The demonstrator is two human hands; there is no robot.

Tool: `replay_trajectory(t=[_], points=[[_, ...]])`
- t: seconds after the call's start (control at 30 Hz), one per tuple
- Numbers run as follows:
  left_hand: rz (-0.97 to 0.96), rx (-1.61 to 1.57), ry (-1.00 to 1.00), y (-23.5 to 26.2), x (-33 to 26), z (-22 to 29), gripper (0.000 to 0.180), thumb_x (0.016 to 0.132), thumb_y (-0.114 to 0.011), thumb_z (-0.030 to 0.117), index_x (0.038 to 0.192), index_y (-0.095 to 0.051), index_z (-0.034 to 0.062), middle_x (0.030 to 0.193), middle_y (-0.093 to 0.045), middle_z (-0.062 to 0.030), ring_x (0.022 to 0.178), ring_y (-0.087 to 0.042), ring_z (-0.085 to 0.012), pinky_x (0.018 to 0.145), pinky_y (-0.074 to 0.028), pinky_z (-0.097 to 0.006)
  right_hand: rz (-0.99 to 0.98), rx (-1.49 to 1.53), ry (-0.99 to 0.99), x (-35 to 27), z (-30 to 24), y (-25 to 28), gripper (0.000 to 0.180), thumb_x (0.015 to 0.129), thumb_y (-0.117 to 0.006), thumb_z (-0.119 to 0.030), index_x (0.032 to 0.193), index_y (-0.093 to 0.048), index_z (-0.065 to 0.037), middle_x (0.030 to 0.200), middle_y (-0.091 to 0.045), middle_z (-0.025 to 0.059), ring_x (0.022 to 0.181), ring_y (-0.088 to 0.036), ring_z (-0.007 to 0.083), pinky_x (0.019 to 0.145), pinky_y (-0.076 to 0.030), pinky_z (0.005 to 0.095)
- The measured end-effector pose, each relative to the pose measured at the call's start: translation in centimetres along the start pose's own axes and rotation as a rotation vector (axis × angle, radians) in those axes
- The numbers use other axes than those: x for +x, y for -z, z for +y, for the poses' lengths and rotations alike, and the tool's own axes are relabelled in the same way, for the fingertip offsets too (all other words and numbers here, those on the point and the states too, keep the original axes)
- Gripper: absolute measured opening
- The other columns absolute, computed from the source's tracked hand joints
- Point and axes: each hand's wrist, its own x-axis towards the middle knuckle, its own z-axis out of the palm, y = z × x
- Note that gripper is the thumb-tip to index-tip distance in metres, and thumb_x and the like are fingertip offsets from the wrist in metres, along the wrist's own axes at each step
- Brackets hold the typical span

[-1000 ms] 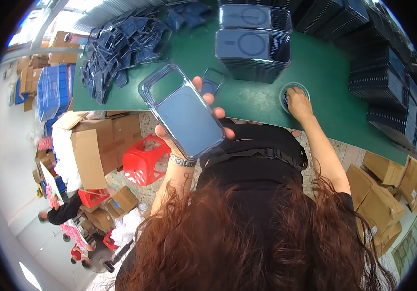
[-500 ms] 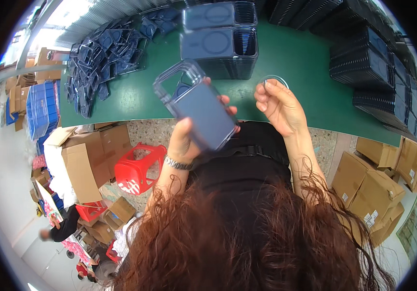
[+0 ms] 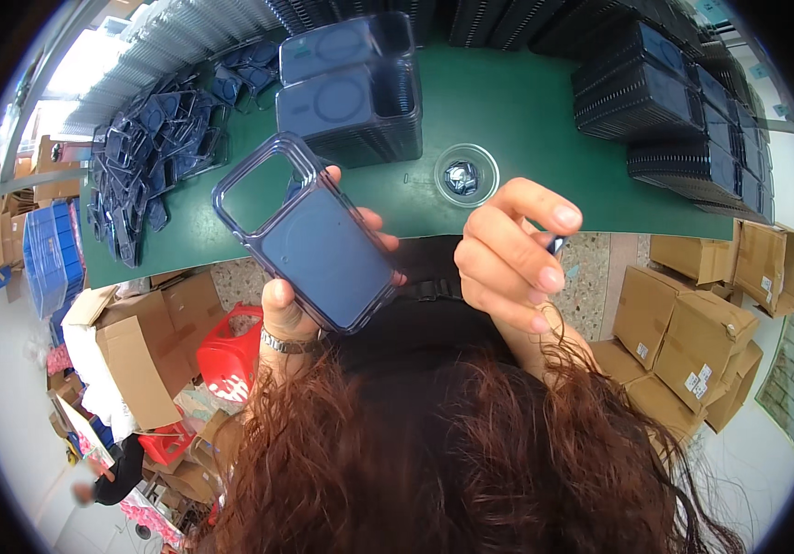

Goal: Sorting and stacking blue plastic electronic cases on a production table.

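My left hand [image 3: 288,312] is closed around the edges of a translucent blue phone case [image 3: 325,254], tilted with its large camera cutout toward the table. To its right, my right hand [image 3: 506,245] is raised with thumb and fingers pinched on a small dark piece [image 3: 556,246], mostly hidden by the fingertips; its exact kind does not show. Just beyond that hand, a clear round bowl [image 3: 495,168] stands on the table and holds several small shiny dark parts [image 3: 460,177].
On the green table [image 3: 517,111], neat stacks of blue phone cases [image 3: 351,106] stand ahead, with more case stacks [image 3: 642,97] at the right. A loose heap of cases [image 3: 152,148] lies at left. Cardboard boxes [image 3: 706,346] and a red stool [image 3: 229,355] stand below table height.
My right hand has come back from the bowl, which its fingers partly covered, and now pinches a small dark piece. The case in my left hand has turned more face-on; the whole view has shifted.
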Motion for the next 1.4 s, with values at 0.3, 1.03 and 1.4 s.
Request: replay_trajectory(t=[0.3,1.03,1.4], points=[[0.059,0.045,-0.077,-2.2,-0.3,0.5,0.111,0.068,-0.086,0.030,0.154,-0.019,0.0097,0.136,-0.047,-0.0153,0.124,-0.054,-0.0388,0.095,-0.054,-0.056,0.640,-1.293,-0.086,-1.4,-0.3,0.1,0.018,0.096,-0.059,-0.002,0.113,-0.055,-0.004,0.084,-0.058,0.0075,0.068,-0.057,0.0156,0.060,-0.049,0.0262],[0.353,0.527,-0.070,-1.8,-2.1,-0.7,0.100,0.068,-0.086,0.022,0.149,-0.030,0.0047,0.133,-0.050,-0.0083,0.126,-0.050,-0.0222,0.109,-0.040,-0.039,0.739,-2.208,-0.357,0.5,3.0,3.3,0.013,0.090,-0.062,-0.005,0.102,-0.055,-0.003,0.089,-0.057,0.0132,0.085,-0.058,0.0334,0.075,-0.047,0.0415],[0.473,0.502,-0.087,0.1,-1.6,-1.4,0.063,0.075,-0.082,0.008,0.129,-0.050,0.0004,0.116,-0.059,-0.0052,0.107,-0.058,-0.0154,0.094,-0.048,-0.031,0.742,-1.938,-0.218,-0.9,2.9,8.9,0.014,0.094,-0.057,-0.005,0.083,-0.052,0.002,0.082,-0.049,0.0104,0.075,-0.052,0.0227,0.072,-0.046,0.0332]])
